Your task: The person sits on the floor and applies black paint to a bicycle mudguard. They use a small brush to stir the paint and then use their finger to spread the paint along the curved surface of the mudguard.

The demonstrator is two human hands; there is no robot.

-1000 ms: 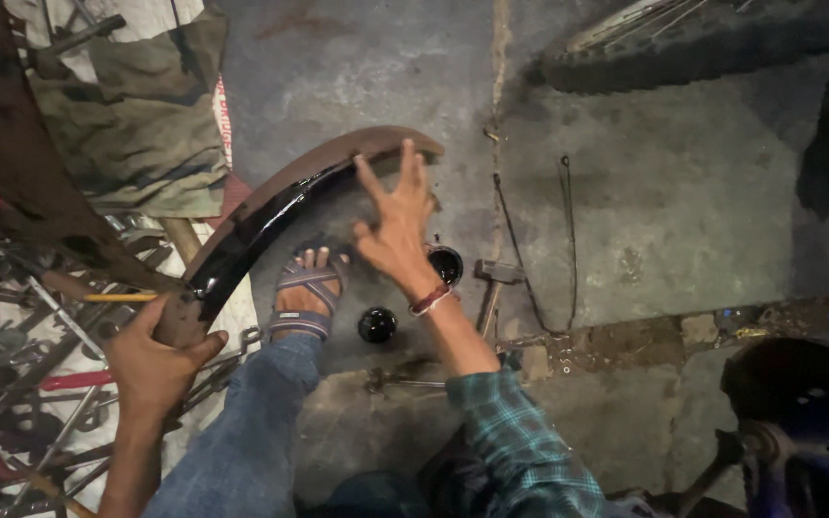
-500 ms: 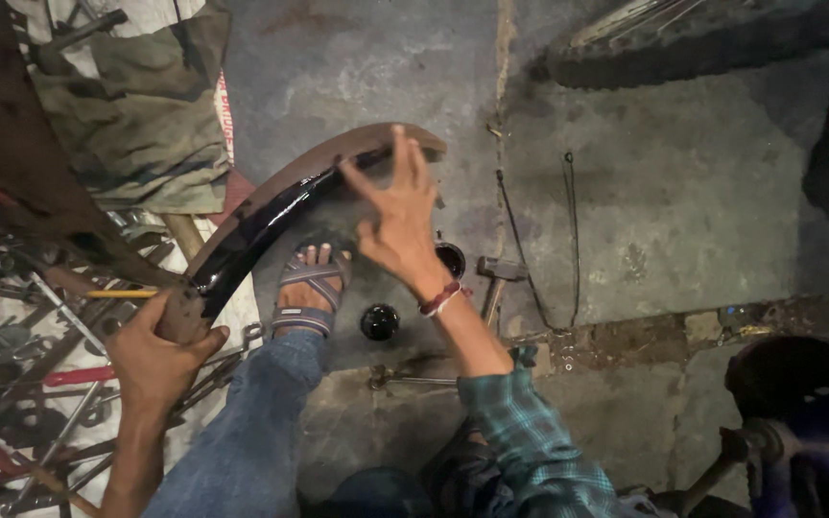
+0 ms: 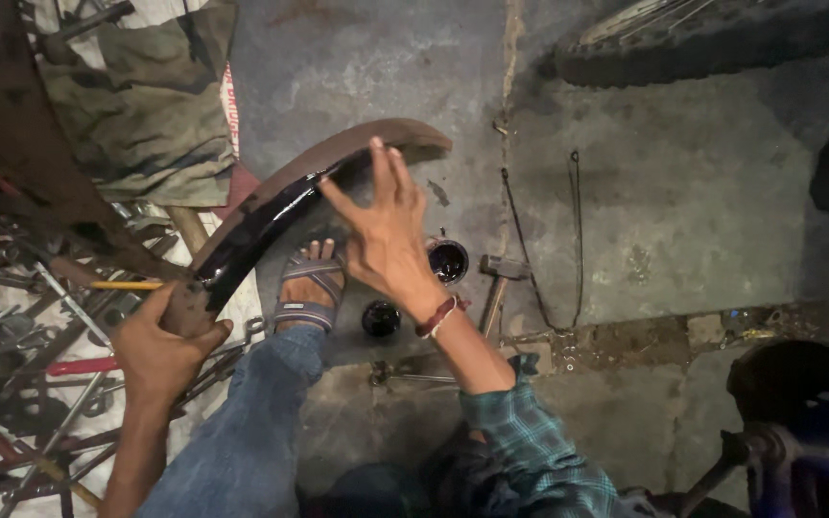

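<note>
Floor: grey concrete floor (image 3: 702,211), stained and scuffed, with a seam running down from the top edge and a crumbled, dirty strip crossing the lower right.
Mudguard: long curved mudguard (image 3: 271,206), rusty brown on its outer face and glossy black along the inner edge, held off the floor and arching from lower left to upper middle.
Left hand: left hand (image 3: 160,345) wrapped around the lower end of the mudguard, fingers and thumb closed on it.
Right hand: right hand (image 3: 386,240) spread wide, fingertips touching the black inner edge near the upper end; a red band sits at the wrist, a teal checked sleeve below.
Foot: sandalled foot (image 3: 307,283) on the floor under the arch of the mudguard, blue denim leg behind it.
Tins: two small round tins of dark liquid, one (image 3: 447,261) just right of the right hand, one (image 3: 381,317) beside the wrist.
Hammer: hammer (image 3: 499,283) lying on the floor right of the tins.
Wire: thin bent wire (image 3: 573,240) on the floor, right of the hammer.
Tool heap: pile of metal rods and spanners (image 3: 31,326) on a pale sheet at the left.
Cloth: camouflage cloth (image 3: 136,105) at upper left.
Tyre: bicycle tyre (image 3: 702,43) along the top right.
</note>
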